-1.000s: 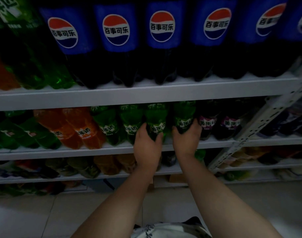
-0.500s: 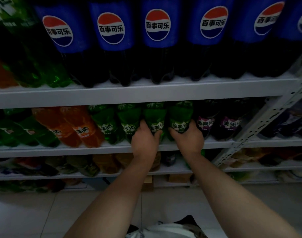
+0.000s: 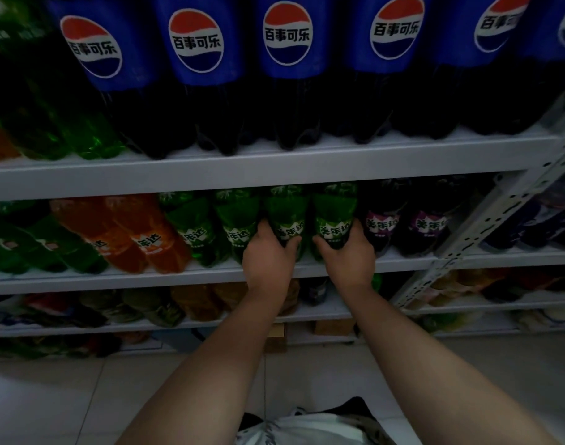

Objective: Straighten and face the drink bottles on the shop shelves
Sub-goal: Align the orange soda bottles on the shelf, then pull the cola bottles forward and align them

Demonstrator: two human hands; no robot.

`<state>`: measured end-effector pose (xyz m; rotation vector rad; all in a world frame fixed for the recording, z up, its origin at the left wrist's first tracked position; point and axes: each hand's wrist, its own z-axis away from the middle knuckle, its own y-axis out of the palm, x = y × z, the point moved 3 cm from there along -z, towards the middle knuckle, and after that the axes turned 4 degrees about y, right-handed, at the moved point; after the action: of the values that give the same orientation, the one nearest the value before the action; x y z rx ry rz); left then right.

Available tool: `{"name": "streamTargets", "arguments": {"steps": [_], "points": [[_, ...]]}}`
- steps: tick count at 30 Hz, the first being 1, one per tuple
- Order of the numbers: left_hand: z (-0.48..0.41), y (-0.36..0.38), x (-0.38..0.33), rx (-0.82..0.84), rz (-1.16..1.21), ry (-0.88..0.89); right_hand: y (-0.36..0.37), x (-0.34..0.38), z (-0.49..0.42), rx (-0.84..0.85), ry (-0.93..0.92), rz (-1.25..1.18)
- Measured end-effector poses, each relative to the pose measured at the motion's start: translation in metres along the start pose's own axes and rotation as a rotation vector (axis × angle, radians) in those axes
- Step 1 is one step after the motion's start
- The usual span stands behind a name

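On the middle shelf (image 3: pixel 210 273) stands a row of green, orange and purple soda bottles. My left hand (image 3: pixel 268 264) grips the lower part of one green bottle (image 3: pixel 286 216). My right hand (image 3: pixel 348 258) grips the green bottle (image 3: pixel 334 213) beside it on the right. Both bottles stand upright with their white-lettered labels facing me. Two more green bottles (image 3: pixel 236 220) stand to the left, and two purple-labelled bottles (image 3: pixel 382 220) stand to the right. My fingers hide the bases of the held bottles.
Large cola bottles with blue labels (image 3: pixel 287 36) fill the top shelf (image 3: pixel 274 168). Orange bottles (image 3: pixel 139 232) lean at the left of the middle shelf. A perforated metal upright (image 3: pixel 486 226) slants at the right. Lower shelves hold darker goods above a pale tiled floor (image 3: pixel 82 396).
Both hands have slid slightly up and into the shelf around the two green bottles. The right-hand bottle's label now faces me more squarely. The camera has moved closer.
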<state>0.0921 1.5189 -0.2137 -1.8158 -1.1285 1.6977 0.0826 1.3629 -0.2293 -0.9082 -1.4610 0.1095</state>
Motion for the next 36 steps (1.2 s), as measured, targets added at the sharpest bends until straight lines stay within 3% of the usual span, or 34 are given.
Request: {"name": "streamTargets", "arguments": {"steps": [4,7,10,14,18,25,31,36], "points": [[0.002,-0.004,0.003,0.014,-0.014,0.040,0.001,0.000,0.001,0.025,0.003,-0.063],[0.019,-0.006,0.014,0.013,0.016,0.174,-0.008,-0.015,0.020,-0.030,-0.040,-0.084],[0.045,0.004,0.040,0.115,0.006,0.225,-0.017,-0.053,0.046,-0.059,0.010,-0.024],[0.059,0.020,0.080,0.294,-0.092,0.139,-0.012,-0.106,0.068,0.112,0.177,0.107],[0.051,0.030,0.102,0.359,-0.103,0.080,-0.003,-0.133,0.081,0.307,0.242,0.233],[0.046,0.084,0.111,0.573,-0.025,0.214,0.010,-0.172,0.073,0.498,0.328,0.289],[0.054,0.133,0.085,0.615,0.080,0.046,-0.007,-0.206,0.027,0.457,0.428,0.379],[0.065,0.189,0.069,0.569,0.151,-0.140,-0.003,-0.249,-0.015,0.605,0.381,0.372]]}}
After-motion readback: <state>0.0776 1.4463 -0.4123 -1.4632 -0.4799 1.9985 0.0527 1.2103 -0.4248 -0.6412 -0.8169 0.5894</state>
